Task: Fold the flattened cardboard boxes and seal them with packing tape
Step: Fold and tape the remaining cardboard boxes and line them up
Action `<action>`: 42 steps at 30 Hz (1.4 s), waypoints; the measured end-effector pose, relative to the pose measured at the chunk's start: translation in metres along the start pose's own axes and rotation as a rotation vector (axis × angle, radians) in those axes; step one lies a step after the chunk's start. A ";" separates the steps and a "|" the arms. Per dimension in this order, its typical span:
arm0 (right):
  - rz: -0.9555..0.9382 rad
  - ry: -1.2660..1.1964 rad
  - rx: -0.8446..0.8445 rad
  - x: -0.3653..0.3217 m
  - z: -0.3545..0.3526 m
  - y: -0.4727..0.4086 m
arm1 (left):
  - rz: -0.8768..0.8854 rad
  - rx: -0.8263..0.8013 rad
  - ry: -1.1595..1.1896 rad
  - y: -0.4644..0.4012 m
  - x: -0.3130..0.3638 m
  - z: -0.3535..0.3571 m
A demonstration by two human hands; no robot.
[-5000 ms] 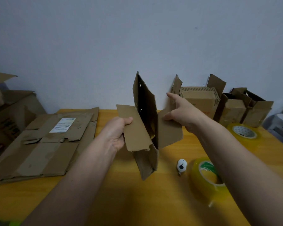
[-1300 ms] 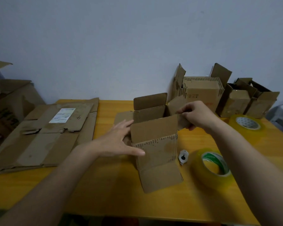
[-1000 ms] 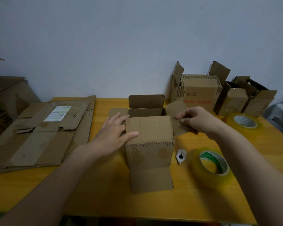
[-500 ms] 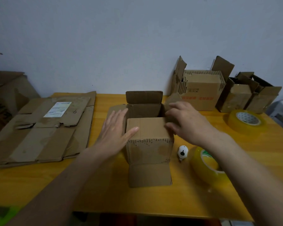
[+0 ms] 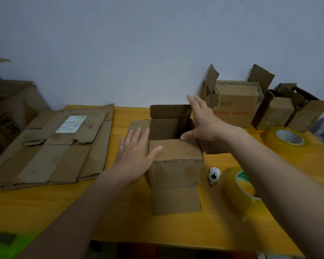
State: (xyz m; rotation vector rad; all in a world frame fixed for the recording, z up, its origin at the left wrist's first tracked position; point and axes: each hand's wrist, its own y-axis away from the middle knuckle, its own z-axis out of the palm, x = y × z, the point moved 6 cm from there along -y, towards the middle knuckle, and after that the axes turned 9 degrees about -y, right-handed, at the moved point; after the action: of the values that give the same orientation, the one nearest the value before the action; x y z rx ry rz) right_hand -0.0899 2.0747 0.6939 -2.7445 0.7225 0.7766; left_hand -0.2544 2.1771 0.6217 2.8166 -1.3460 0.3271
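Two hands — left hand (image 5: 137,152) and right hand (image 5: 204,120), fingers spread flat — flank the small box (image 5: 175,161) between them

One head-worn wide-angle camera is looking forward and down across the desk (image 5: 176,228) toward the wall (image 5: 138,43), sitting close above both forearms, taking in the desk's full width.
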 end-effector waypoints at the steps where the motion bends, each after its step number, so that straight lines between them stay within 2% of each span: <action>1: -0.017 0.013 -0.010 -0.001 0.000 -0.004 | -0.004 -0.003 -0.002 0.001 0.000 -0.001; 7: -0.004 0.386 -0.289 0.007 0.027 0.006 | -0.029 -0.022 0.028 0.008 -0.003 -0.009; 10: 0.028 0.427 -0.301 0.013 0.036 0.009 | -0.068 -0.036 0.043 0.011 -0.001 -0.014; 12: 0.043 0.414 -0.303 0.016 0.037 0.009 | -0.171 -0.031 0.044 0.013 -0.006 -0.020; 15: 0.044 0.400 -0.301 0.018 0.036 0.010 | -0.312 0.099 0.202 0.021 -0.016 -0.043; 17: 0.039 0.373 -0.283 0.017 0.035 0.012 | -0.238 0.216 0.452 0.024 -0.009 -0.055; 19: 0.045 0.327 -0.233 0.015 0.032 0.014 | -0.037 0.150 0.574 0.027 0.013 -0.055; 22: 0.083 0.301 -0.032 0.015 0.012 0.018 | 0.171 -0.079 0.339 0.025 0.039 -0.027; 24: 0.160 0.291 0.168 0.019 -0.011 0.026 | 0.184 -0.152 0.139 0.020 0.039 -0.010; 26: 0.217 0.193 0.268 0.024 -0.027 0.034 | 0.175 -0.180 0.063 0.018 0.040 -0.001; 28: 0.166 -0.122 0.224 0.022 -0.025 0.039 | 0.142 -0.194 0.081 0.019 0.041 0.003; 30: 0.073 -0.391 0.109 0.009 -0.012 0.044 | 0.095 -0.194 0.110 0.020 0.042 0.004; 33: 0.034 -0.331 -0.009 0.000 0.019 0.045 | 0.032 -0.173 0.101 0.021 0.043 0.004; 37: 0.126 -0.243 -0.035 0.008 0.042 0.044 | -0.029 -0.174 0.011 0.024 0.042 0.004; 42: 0.097 -0.246 -0.011 0.013 0.037 0.041 | 0.034 -0.154 -0.023 0.046 0.053 0.001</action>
State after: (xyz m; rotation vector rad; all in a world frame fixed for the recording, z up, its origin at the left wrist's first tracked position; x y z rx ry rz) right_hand -0.1167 2.0459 0.6535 -2.5751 0.8029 1.1174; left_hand -0.2576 2.1074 0.6269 2.6823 -1.3611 0.1833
